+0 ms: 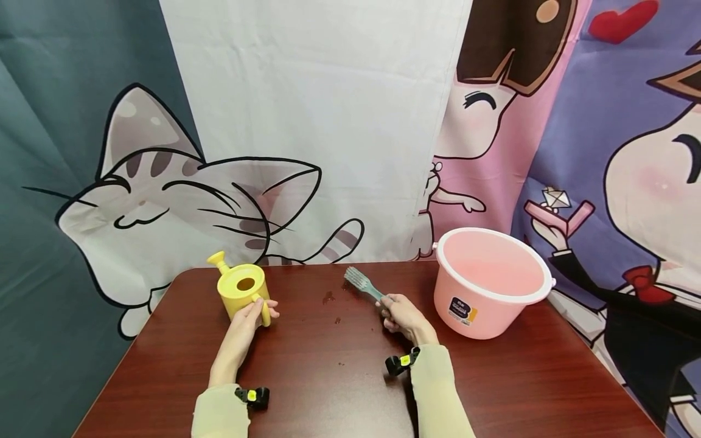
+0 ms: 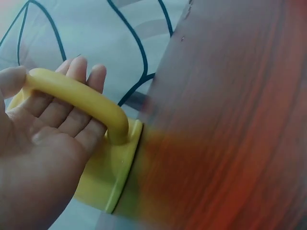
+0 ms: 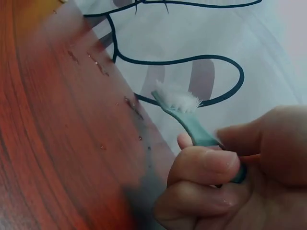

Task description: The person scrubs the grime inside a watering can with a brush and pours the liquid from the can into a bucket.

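My left hand (image 1: pixel 244 322) is at a yellow toy watering can (image 1: pixel 228 291), its fingers passed through the loop handle. In the left wrist view the thumb lies at the top of the handle (image 2: pixel 72 93), and the can's base edge is right at the tabletop. A small teal brush (image 1: pixel 370 287) with pale bristles (image 3: pixel 178 98) is held by its handle in my right hand (image 1: pixel 404 316). The right thumb and curled fingers grip it, hiding most of the handle. Its head points away, bristles up, above the table in the right wrist view.
A pink bucket (image 1: pixel 473 313) with a white rim stands at the right rear of the brown wooden table (image 1: pixel 328 401). Small wet drops (image 1: pixel 328 297) dot the tabletop between the hands. A cartoon-printed cloth (image 1: pixel 317 121) hangs along the back edge.
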### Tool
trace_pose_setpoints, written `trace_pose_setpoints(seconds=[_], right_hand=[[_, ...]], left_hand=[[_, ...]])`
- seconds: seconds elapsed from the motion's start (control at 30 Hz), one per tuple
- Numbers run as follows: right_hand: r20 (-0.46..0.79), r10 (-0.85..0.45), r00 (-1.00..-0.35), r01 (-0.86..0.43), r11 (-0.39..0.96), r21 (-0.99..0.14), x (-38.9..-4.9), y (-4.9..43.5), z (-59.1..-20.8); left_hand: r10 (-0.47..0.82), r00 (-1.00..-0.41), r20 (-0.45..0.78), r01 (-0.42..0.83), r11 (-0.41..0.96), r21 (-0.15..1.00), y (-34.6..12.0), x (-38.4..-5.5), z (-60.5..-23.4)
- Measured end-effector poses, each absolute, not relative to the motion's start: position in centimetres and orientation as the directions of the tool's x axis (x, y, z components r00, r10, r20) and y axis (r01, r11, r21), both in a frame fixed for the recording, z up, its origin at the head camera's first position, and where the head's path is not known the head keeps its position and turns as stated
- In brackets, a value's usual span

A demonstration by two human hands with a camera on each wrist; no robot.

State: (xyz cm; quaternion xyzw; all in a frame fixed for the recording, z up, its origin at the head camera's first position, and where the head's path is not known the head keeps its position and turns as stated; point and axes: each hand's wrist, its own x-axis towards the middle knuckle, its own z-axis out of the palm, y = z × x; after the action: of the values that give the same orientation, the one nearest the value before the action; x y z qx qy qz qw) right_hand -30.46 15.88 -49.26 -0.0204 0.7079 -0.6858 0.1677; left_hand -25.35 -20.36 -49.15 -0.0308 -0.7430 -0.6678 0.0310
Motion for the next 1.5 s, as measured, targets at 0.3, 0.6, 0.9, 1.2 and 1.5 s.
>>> trace_pose_setpoints(seconds=[0.3,0.6,0.9,1.2,1.5], right_hand=[[-0.144,-0.073,-0.987,0.137,0.089,-0.987,-30.3,15.5,-47.7],[0.011,-0.055,-0.998,-0.032,0.411,-0.911,-29.7,15.1,-45.7],[0.130,-0.088,-0.988,-0.157,0.508,-0.847,-28.8,14.8,-43.2],[0.226,-0.135,-0.965,-0.263,0.501,-0.824,-27.5,14.2,-40.7],[0.287,-0.204,-0.936,-0.352,0.535,-0.768,-26.5,13.6,-39.3]], left_hand=[[-0.070,-0.991,0.115,0.104,0.146,0.984,-19.8,-25.6,-49.5],[0.038,-0.991,0.129,0.133,0.167,0.977,-19.9,-25.4,-49.5],[0.061,-0.985,0.162,0.171,0.199,0.965,-17.8,-25.7,-49.5],[0.133,-0.962,0.240,0.265,0.230,0.936,-15.9,-25.9,-49.4],[0.177,-0.958,0.227,0.280,0.394,0.875,-14.0,-25.8,-48.7]])
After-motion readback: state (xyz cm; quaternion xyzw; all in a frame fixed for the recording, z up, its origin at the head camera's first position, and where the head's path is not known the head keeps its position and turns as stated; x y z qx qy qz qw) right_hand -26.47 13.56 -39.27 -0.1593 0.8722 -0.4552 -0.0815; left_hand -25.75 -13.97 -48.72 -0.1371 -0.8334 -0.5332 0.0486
